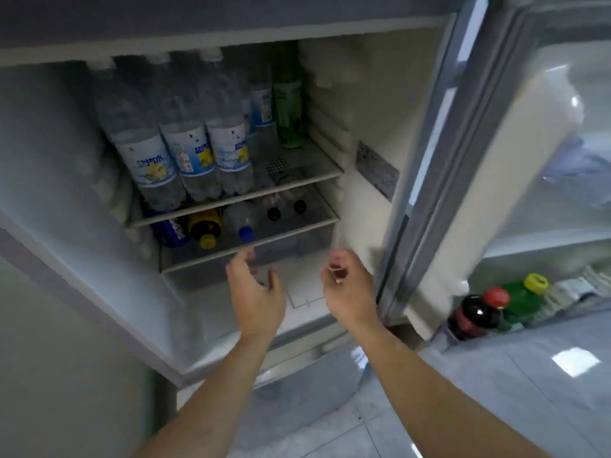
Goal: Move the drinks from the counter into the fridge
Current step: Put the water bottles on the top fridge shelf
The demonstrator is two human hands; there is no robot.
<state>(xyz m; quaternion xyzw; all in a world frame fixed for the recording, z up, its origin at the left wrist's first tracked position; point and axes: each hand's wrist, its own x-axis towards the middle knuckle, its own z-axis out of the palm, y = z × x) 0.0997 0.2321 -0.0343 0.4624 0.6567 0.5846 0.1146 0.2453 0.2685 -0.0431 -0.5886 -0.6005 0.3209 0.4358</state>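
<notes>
The fridge (pixel 363 104) stands open in front of me. Its upper wire shelf (pixel 317 175) carries three large clear bottles with blue and yellow labels (pixel 190 153) and a green bottle (pixel 288 107) at the back right. On the lower shelf (pixel 264 241) lie several bottles on their sides, among them a yellow-capped one (pixel 205 228) and a blue-capped clear one (pixel 243 223). My left hand (pixel 254 292) and my right hand (pixel 347 285) hover empty just in front of the lower shelf, fingers loosely curled, touching nothing.
The open fridge door (pixel 479 166) swings out on the right. Its bottom rack holds a dark bottle with a red cap (pixel 476 314) and a green bottle with a yellow cap (pixel 524 294). Shiny pale floor tiles (pixel 529 375) lie below.
</notes>
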